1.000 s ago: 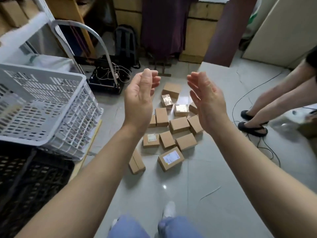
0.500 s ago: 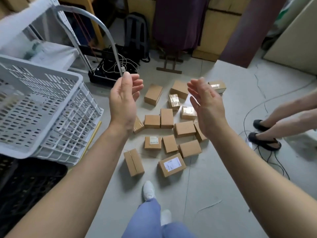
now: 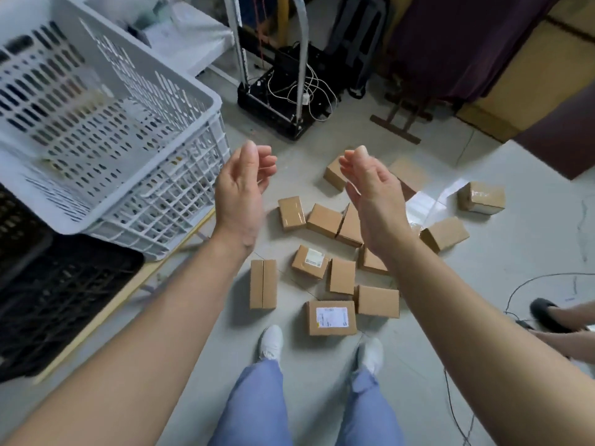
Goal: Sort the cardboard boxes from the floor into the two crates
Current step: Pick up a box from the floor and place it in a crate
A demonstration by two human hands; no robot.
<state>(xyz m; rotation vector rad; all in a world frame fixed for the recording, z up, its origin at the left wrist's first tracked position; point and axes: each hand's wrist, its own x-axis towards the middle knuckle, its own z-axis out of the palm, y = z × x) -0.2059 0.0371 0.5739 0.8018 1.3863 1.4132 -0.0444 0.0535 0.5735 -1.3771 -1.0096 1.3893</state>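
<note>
The cardboard boxes (image 3: pixel 341 275) lie scattered on the pale floor (image 3: pixel 502 252), to the right of the white crate (image 3: pixel 206 95) and lower than its rim. Most sit in a loose cluster, some touching. A long box (image 3: pixel 263 283) lies at the cluster's side nearest the white crate, a box with a printed label (image 3: pixel 331 317) lies at the near edge, and one lone box (image 3: pixel 481 197) sits farthest from the white crate, well apart from the rest.

Both hands are raised above the cluster, palms facing each other with a gap between them. The left hand (image 3: pixel 241 194), just right of the white crate's wall, is empty with fingers loosely curled. The right hand (image 3: pixel 370 194), farther right, is the same: relaxed and holding nothing.

The black crate (image 3: pixel 64 284) sits just in front of the white crate, partly overlapped by it. Beyond the white crate's far corner stands a black tray of tangled cables (image 3: pixel 283 101). The person's white shoes (image 3: pixel 272 341) stand just short of the labelled box, and another person's black shoe (image 3: pixel 544 312) shows at the frame's right edge.
</note>
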